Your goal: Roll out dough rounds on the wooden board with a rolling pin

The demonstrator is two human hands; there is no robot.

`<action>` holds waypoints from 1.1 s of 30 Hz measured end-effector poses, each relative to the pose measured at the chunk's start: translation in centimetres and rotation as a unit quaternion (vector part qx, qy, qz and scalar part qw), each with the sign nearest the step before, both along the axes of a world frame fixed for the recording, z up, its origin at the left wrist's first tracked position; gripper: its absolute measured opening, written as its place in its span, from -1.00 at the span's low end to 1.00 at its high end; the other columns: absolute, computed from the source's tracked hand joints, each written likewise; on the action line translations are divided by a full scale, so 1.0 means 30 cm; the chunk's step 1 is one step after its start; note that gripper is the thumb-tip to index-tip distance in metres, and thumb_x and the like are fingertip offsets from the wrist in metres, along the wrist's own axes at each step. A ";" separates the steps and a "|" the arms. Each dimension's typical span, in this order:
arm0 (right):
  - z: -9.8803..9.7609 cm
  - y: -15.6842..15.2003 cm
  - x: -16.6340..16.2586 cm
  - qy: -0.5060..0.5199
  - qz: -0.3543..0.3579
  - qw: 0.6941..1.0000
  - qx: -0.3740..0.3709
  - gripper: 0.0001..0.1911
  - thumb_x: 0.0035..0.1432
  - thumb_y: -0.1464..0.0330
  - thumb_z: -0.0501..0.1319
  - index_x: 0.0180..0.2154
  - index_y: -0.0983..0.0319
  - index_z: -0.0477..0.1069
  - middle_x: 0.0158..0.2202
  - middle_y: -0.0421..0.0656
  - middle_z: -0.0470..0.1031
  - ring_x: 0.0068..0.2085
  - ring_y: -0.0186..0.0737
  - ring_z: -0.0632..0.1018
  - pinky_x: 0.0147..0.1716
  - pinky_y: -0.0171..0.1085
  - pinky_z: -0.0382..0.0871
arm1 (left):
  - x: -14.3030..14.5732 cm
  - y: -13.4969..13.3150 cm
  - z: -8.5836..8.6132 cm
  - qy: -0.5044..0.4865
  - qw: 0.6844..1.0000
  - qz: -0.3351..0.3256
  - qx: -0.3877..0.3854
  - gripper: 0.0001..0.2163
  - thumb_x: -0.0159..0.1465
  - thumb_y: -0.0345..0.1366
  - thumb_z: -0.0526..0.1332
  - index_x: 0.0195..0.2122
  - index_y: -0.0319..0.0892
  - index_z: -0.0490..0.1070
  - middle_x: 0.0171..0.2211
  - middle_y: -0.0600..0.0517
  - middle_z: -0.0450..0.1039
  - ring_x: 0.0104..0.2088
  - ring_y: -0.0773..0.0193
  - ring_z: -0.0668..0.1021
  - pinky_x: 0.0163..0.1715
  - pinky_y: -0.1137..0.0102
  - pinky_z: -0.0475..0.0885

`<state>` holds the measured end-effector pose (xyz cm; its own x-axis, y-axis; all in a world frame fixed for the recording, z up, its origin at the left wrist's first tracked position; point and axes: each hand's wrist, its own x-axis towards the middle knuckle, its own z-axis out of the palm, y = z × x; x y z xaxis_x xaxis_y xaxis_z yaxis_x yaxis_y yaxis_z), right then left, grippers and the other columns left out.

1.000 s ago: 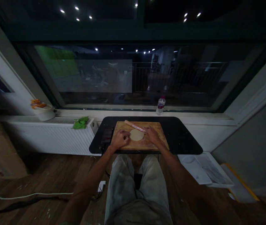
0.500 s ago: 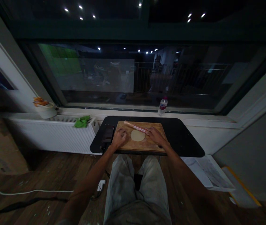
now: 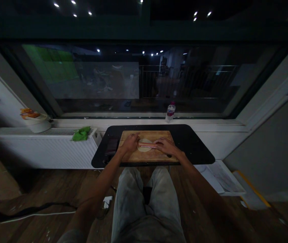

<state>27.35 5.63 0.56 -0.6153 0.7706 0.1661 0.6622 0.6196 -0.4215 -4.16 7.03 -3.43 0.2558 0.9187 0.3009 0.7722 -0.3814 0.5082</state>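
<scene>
A flat round of dough [image 3: 143,149] lies on a wooden cutting board [image 3: 146,157]. Across its middle rests a rolling pin [image 3: 147,145] with a printed label, roughly level from left to right. My left hand [image 3: 132,141] is closed around the pin's left end, at the dough's left edge. The right end is held in my right hand [image 3: 166,145], fingers curled over it. Both hands cover the tips of the pin, and the pin hides a strip of the dough.
The board sits on a black table [image 3: 197,148] against the window sill. On the table's left is a dark object [image 3: 112,145]. A water bottle [image 3: 170,112] stands on the sill. A green cloth [image 3: 81,133] and a white tub [image 3: 39,124] sit on the radiator [image 3: 65,152].
My left hand has come onto the rolling pin, which was slanted behind the dough in my right hand alone. The pin has been brought nearer and levelled over the dough. The view has shifted slightly.
</scene>
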 end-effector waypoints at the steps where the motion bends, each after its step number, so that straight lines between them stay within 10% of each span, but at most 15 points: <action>1: 0.000 0.002 -0.007 -0.003 -0.010 1.000 0.004 -0.69 0.58 0.26 0.21 0.11 0.16 0.71 0.13 -0.05 0.72 0.19 -0.03 0.64 0.30 -0.13 0.45 | -0.002 0.018 -0.002 -0.001 1.000 -0.005 -0.011 -0.35 0.19 -0.48 0.26 0.35 -0.15 0.56 0.01 -0.11 0.76 0.14 0.03 0.69 0.28 0.21 0.56; 10: -0.052 -0.002 -0.082 -0.092 -0.169 0.979 0.064 -0.46 0.61 0.32 0.07 0.47 0.23 0.45 0.51 0.09 0.43 0.53 0.08 0.35 0.54 0.05 0.15 | 0.006 0.089 -0.016 -0.009 0.999 -0.006 -0.031 -0.30 0.04 -0.53 0.30 0.29 -0.19 0.60 0.27 -0.21 0.66 0.30 -0.09 0.63 0.44 0.10 0.47; 21: -0.052 -0.031 -0.098 -0.150 -0.203 0.965 0.064 -0.37 0.60 0.24 0.09 0.57 0.22 0.35 0.62 0.11 0.28 0.64 0.27 0.16 0.61 0.31 -0.18 | 0.051 0.002 -0.036 0.121 0.988 0.089 -0.022 -0.45 0.41 -0.38 0.23 0.44 -0.21 0.45 0.34 -0.33 0.54 0.39 -0.23 0.49 0.46 -0.11 0.35; 33: -0.039 -0.104 -0.120 -0.205 -0.229 0.949 0.067 -0.40 0.66 0.26 -0.07 0.51 0.22 0.42 0.54 0.06 0.43 0.53 0.10 0.38 0.55 0.08 0.07 | 0.106 -0.141 0.062 0.220 0.966 0.124 -0.056 -0.50 0.63 -0.20 0.02 0.53 -0.12 0.35 0.50 -0.22 0.41 0.55 -0.13 0.32 0.50 -0.02 0.29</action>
